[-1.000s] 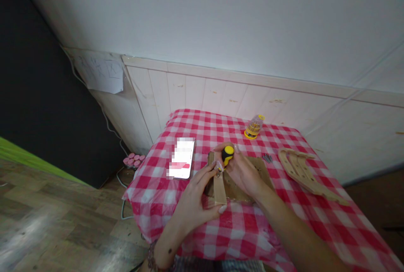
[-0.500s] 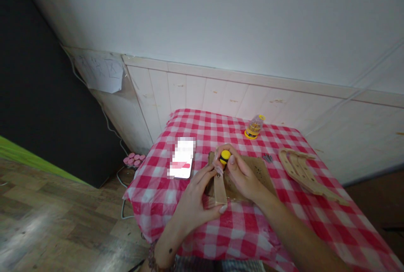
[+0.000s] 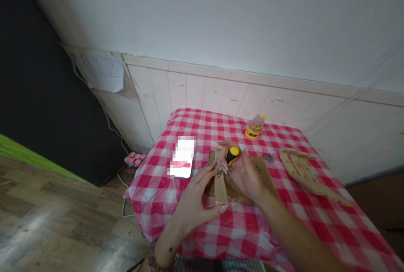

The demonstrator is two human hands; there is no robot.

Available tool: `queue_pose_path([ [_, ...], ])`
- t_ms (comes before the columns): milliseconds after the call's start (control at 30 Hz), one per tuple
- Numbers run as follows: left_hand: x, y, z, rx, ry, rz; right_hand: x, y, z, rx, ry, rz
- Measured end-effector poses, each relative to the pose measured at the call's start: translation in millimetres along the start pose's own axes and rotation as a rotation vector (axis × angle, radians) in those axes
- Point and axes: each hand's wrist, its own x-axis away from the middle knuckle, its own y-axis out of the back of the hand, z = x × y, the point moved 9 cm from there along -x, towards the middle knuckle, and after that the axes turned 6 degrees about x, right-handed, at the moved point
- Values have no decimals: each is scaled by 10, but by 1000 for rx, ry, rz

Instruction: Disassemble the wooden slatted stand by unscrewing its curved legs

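My left hand (image 3: 196, 196) is closed round a pale wooden block (image 3: 220, 190), its thumb at the near end and its fingers along the far left side. A small dark hole or screw shows in the top of the block, close to my fingertips. In my right hand (image 3: 246, 175) is a screwdriver (image 3: 232, 154) with a yellow and black handle, tilted to the right. My fingers hide its shaft and tip. Under the block lies a brown board (image 3: 263, 175) with small dark specks, perhaps holes or screws.
A phone (image 3: 183, 156) with a lit screen lies left of my hands. Behind stands a clear and yellow bit case (image 3: 255, 127). To the right are a small fan of metal pieces (image 3: 268, 158) and curved wooden parts (image 3: 299, 171) on the checked tablecloth (image 3: 214, 118).
The screwdriver handle has shifted a little right and leans more. My right hand's fingers have loosened and turned around it. My left hand and the block stay in place.
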Motion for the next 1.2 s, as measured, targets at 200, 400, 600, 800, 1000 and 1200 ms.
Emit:
queue_pose_path([
  [200, 11, 10, -3, -8, -17, -18, 43, 26, -44, 114, -20, 5],
  [400, 11, 8, -13, 5, -30, -15, 41, -6, 46, 61, 14, 31],
  [600, 8, -1, -4, 4, -28, -4, -39, -22, 78, 5, 46, -17],
  [800, 11, 7, 0, -2, -2, -2, -17, 0, 7, 1, -26, 5],
  [1000, 0, 6, -17, 13, 1, -3, 45, 84, 99, 109, 63, 12],
  [1200, -23, 12, -53, 16, -14, -2, 63, 15, 245, 105, 108, 55],
])
